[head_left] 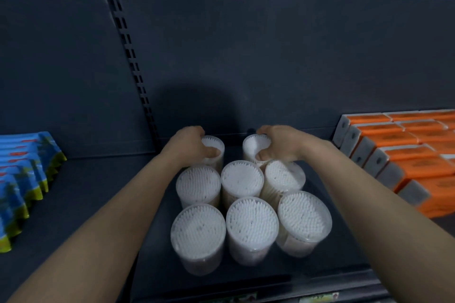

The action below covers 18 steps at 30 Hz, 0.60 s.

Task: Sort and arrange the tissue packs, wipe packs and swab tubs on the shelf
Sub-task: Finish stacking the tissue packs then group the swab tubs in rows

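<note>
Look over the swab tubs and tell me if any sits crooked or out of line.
The right tub of the middle row looks tilted, not square with its neighbours. The left hand grips the back left tub and the right hand the back right tub, with a gap between them. Nothing looks spilled or damaged.

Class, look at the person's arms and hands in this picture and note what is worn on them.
The left hand and right hand are bare: no gloves, no rings that show. The left forearm and right forearm are uncovered to the picture's edge, with no sleeve, watch or bracelet in view.
</note>
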Tool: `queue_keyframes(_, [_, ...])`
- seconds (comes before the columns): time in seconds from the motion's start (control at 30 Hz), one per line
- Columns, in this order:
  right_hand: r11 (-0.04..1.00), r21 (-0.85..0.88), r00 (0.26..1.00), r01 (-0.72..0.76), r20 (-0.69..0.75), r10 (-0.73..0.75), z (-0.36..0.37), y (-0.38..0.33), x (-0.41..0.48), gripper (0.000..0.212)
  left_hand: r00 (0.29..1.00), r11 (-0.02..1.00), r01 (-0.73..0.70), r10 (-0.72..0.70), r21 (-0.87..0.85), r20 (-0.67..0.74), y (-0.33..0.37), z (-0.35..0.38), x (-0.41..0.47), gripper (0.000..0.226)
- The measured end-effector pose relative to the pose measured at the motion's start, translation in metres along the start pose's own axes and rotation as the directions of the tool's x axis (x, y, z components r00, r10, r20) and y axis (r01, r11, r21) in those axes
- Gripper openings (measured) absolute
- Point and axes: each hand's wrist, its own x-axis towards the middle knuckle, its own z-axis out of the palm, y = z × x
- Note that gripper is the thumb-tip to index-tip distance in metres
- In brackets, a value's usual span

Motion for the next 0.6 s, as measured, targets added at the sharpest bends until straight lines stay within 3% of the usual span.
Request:
queue_keyframes(0.23, [0.998,-0.031,0.995,0.063,0.081,-0.06,-0.003,0.006,0.005,0.082,0.996,1.0,-0.014,0.012,0.023,0.093,0.004,0.006,0.008,0.079])
queue_keyframes(0.6, [0.994,0.0,0.987,0.11,0.117,-0.11,-0.004,0.008,0.007,0.084,0.998,1.0,0.018,-0.018,-0.012,0.056,0.001,0.014,0.006,0.076])
